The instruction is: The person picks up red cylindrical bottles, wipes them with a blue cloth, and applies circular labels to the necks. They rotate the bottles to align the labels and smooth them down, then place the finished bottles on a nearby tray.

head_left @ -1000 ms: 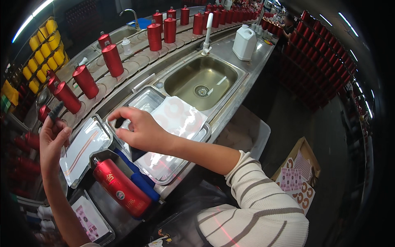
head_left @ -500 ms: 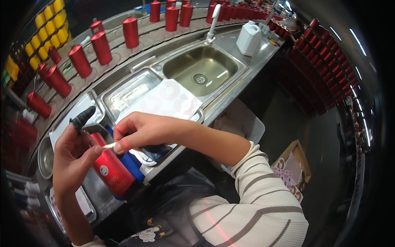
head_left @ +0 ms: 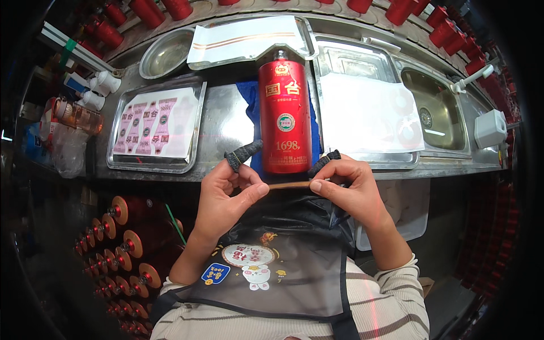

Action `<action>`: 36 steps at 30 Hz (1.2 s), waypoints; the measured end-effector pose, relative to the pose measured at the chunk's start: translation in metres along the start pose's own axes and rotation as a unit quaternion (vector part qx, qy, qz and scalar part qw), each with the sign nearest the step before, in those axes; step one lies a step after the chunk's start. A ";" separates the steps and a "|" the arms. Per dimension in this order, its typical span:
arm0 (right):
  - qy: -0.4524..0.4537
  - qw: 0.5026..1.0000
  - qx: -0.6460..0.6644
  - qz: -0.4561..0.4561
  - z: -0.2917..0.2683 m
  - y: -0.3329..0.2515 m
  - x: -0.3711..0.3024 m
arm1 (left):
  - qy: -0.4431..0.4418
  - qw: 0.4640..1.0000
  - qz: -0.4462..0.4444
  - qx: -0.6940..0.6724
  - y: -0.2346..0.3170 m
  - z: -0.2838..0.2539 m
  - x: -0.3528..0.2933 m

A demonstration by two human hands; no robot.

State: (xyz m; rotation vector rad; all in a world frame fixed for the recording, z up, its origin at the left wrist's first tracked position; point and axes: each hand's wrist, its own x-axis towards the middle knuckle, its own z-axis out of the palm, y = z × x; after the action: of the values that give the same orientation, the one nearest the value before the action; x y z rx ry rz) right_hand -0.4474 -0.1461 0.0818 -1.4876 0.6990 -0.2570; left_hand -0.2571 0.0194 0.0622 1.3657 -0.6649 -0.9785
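I watch the left hand [head_left: 226, 195] and right hand [head_left: 352, 188] pinch a brown strip [head_left: 289, 185] beside the red bottle's [head_left: 284, 122] base; uneven pulling could twist or tear it.

Both ends of the brown strip [head_left: 289, 185], ctr of frame, are hidden in the left hand [head_left: 226, 195] & right hand [head_left: 356, 184]; its material's unclear. Red-and-gold bottle [head_left: 284, 127] covers most of the blue cloth [head_left: 247, 93]. R of ctr, a white sheet [head_left: 362, 110] hides much of the steel tray [head_left: 391, 160]; its rings look washed out. Top edge crops the row of red bottles [head_left: 146, 12]. Far left, plastic bag [head_left: 71, 152]: contents n/c. Lower R, plastic bin [head_left: 420, 221] is partly behind the forearm, contents blurry. Lower L, disc-collared bottles [head_left: 132, 243] fade out, no. uncertain. Btm edge cuts the striped sweater [head_left: 226, 326].
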 end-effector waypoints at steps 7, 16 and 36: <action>0.061 0.997 -0.030 -0.037 0.001 0.020 0.009 | 0.064 0.997 0.044 -0.031 -0.018 0.017 0.011; 0.069 0.995 0.071 0.010 0.002 0.023 0.013 | 0.066 0.997 0.038 -0.019 -0.025 0.014 0.017; 0.093 0.992 0.084 0.001 0.006 0.029 0.014 | 0.070 0.996 0.053 -0.032 -0.030 0.015 0.021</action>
State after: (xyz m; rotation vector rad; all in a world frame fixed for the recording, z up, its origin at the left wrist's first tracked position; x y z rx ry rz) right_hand -0.4406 -0.1466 0.0495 -1.3124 0.8084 -0.4465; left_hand -0.2662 -0.0041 0.0316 1.3165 -0.5895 -0.8047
